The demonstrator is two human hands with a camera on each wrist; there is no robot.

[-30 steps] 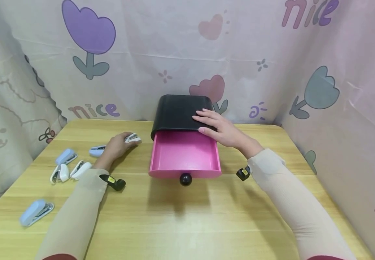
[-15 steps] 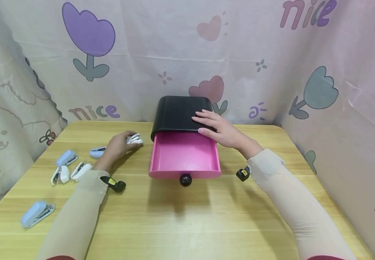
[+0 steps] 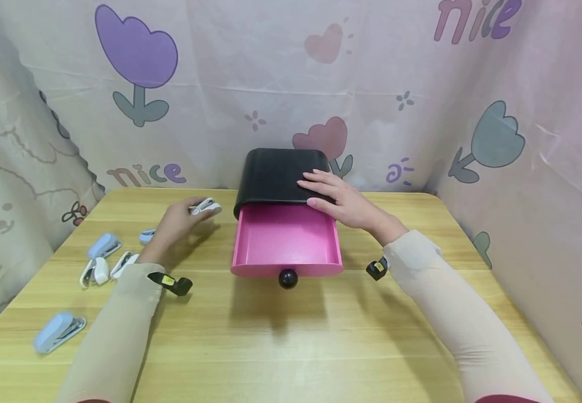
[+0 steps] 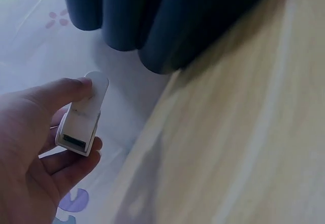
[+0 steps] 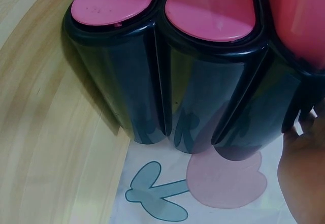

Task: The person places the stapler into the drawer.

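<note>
My left hand (image 3: 177, 219) pinches a small white stapler (image 3: 205, 206) between thumb and fingers, left of the cabinet. In the left wrist view the stapler (image 4: 84, 111) points away from the palm, with the thumb on its upper side. A black cabinet (image 3: 280, 170) with pink drawers stands at the back middle. Its top drawer (image 3: 287, 240) is pulled out, with a round black knob (image 3: 288, 279) on its front and a bare inside. My right hand (image 3: 343, 201) rests on the cabinet's top right edge, fingers straight. The right wrist view shows lower drawers (image 5: 210, 10) pushed in.
At the left of the table (image 3: 280, 358) lie more staplers: a blue one (image 3: 103, 245), white ones (image 3: 100, 271) beside it, and a nearer blue one (image 3: 54, 331). Another blue stapler (image 3: 146, 236) is partly hidden behind the left wrist. A patterned curtain (image 3: 220, 67) hangs behind.
My left hand has lifted the white stapler up from the table and tilted it slightly. The right hand and the drawer stay where they were.
</note>
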